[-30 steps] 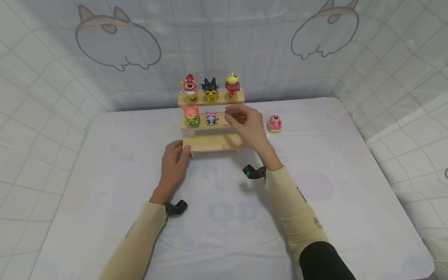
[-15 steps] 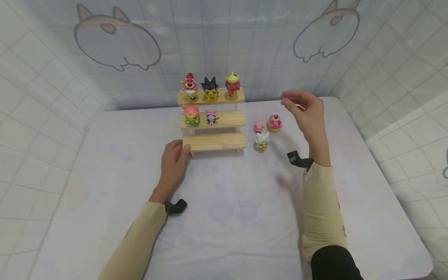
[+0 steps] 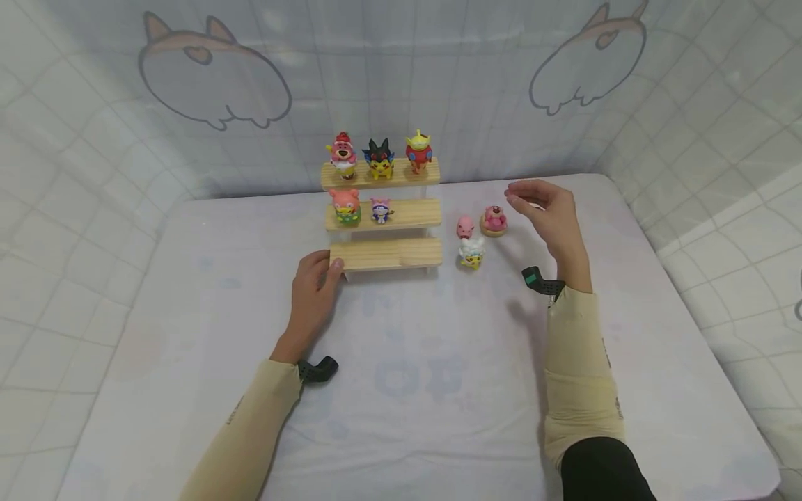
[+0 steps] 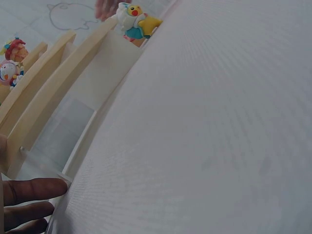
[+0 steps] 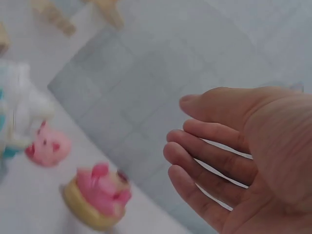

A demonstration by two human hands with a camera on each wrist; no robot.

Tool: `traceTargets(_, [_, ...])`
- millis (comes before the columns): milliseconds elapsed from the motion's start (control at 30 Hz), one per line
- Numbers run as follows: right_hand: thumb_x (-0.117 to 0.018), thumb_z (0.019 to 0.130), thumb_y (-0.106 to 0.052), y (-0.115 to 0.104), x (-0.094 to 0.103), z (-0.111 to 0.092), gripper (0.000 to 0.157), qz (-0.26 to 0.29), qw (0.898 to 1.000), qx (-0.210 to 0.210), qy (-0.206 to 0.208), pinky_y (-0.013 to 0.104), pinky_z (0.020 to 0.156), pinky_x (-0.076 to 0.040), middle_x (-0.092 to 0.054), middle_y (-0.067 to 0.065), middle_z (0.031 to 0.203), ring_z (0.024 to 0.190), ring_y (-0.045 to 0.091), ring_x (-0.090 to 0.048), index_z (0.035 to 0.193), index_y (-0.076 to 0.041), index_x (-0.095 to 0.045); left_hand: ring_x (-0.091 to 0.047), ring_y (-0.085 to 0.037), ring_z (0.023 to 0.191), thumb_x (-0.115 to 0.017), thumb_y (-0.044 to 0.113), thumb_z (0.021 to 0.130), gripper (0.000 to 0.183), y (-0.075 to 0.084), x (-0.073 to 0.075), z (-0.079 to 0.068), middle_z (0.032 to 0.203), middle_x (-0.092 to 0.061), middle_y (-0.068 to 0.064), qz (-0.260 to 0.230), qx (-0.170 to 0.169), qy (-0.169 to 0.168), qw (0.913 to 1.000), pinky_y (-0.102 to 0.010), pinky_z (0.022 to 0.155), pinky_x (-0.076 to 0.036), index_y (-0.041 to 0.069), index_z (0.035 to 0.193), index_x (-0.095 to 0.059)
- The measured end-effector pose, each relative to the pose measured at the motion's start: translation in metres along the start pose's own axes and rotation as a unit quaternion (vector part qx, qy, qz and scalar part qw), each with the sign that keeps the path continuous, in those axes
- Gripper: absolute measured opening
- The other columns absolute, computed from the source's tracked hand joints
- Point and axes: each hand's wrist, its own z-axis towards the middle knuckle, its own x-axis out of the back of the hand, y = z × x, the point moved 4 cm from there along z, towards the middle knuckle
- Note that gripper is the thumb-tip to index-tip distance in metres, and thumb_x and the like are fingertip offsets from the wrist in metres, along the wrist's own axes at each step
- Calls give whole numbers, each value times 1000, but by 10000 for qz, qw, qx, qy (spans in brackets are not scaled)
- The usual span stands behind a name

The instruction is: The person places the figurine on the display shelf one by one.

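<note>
A three-step wooden display stand (image 3: 388,255) stands at the back of the table. My left hand (image 3: 312,291) grips the left end of its lowest step, thumb on the board, the other fingers by the clear leg. My right hand (image 3: 551,219) hovers over the table at the right, fingers loosely bent, holding nothing. Nearest to it sits a pink bear figurine (image 3: 494,220) on a tan base. Beside that are a small pink pig figurine (image 3: 465,226) and a yellow figurine with a fluffy white hood (image 3: 471,252).
Three figurines line the top step: a pink bear with a red hat (image 3: 342,154), a black-eared yellow one (image 3: 379,159) and a green-headed one in red (image 3: 418,150). The middle step bears a pink figurine (image 3: 347,206) and a small purple-and-white one (image 3: 381,210). A patterned curtain (image 3: 476,90) hangs behind.
My right hand has moved right, away from the middle step, bringing the pig and the white-hooded figurine into view. It has barely shifted in the last half second. The left hand stays put.
</note>
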Motion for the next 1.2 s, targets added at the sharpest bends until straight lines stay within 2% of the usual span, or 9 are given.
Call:
traceTargets(133, [-73,101,-18,18,-2,0,36,-125,9995,-183,-221,21,100,-50,-72,16,130,113,8,-65,133,-2,-70,-49,-35,138,-53,31,112,42,1,-1,0,138,-62,-19,5,8,-7,10000,-54,119,-34,-1,95,-74])
traceTargets(300, [-74,99,-11,27,-7,1,39,-105,9984,-259,-490,24,101,-51,-68,18,137,126,24,-63,137,-4,-68,-50,-36,138,-54,30,112,40,0,-1,0,138,-62,-19,18,-11,-12,10000,-54,118,-35,-2,97,-75])
traceTargets(433, [-75,97,-6,32,-11,1,44,33,9966,-412,-716,33,111,-50,-65,18,142,134,30,-58,140,-2,-65,-50,-36,138,-54,30,112,40,-1,-1,0,138,-62,-19,21,-10,-17,10000,-54,118,-35,-2,98,-75])
traceTargets(500, [-77,96,-6,35,-13,1,47,91,9955,-457,-826,43,116,-46,-64,18,143,136,31,-57,141,-1,-64,-50,-36,137,-54,30,112,40,-1,-1,0,138,-62,-20,24,-17,-14,10000,-54,118,-35,-2,97,-74])
traceTargets(567, [-77,95,-5,37,-16,2,51,145,9946,-470,-915,47,120,-43,-62,20,145,137,32,-56,142,1,-61,-50,-36,137,-54,30,112,40,0,0,0,137,-63,-20,29,-45,-6,10000,-54,118,-35,-1,96,-74])
traceTargets(800, [-75,93,2,31,-22,-1,56,263,9921,-600,-1071,50,120,-42,-57,26,148,138,38,-53,145,6,-56,-51,-35,137,-53,31,112,42,0,0,1,136,-64,-19,49,-117,33,9999,-55,118,-36,0,94,-74])
traceTargets(1000, [-78,92,2,18,-25,-6,59,-7,9900,-698,-1223,53,121,-40,-55,27,150,139,39,-52,146,7,-55,-51,-36,137,-53,31,112,42,2,1,1,135,-64,-20,67,-97,45,9999,-55,117,-36,-1,95,-74])
traceTargets(1100, [-79,91,4,22,-27,-3,60,-2,9910,-634,-1183,55,120,-40,-55,29,149,138,41,-53,145,8,-55,-51,-36,137,-53,32,112,42,3,1,1,135,-64,-20,71,-97,43,9999,-55,118,-36,-1,95,-74])
traceTargets(1200, [-80,91,0,35,-28,0,59,-70,9921,-612,-1096,53,120,-41,-56,26,149,136,38,-54,145,4,-57,-50,-35,137,-53,32,112,42,3,1,1,135,-64,-20,62,-66,29,10000,-54,118,-36,0,95,-74])
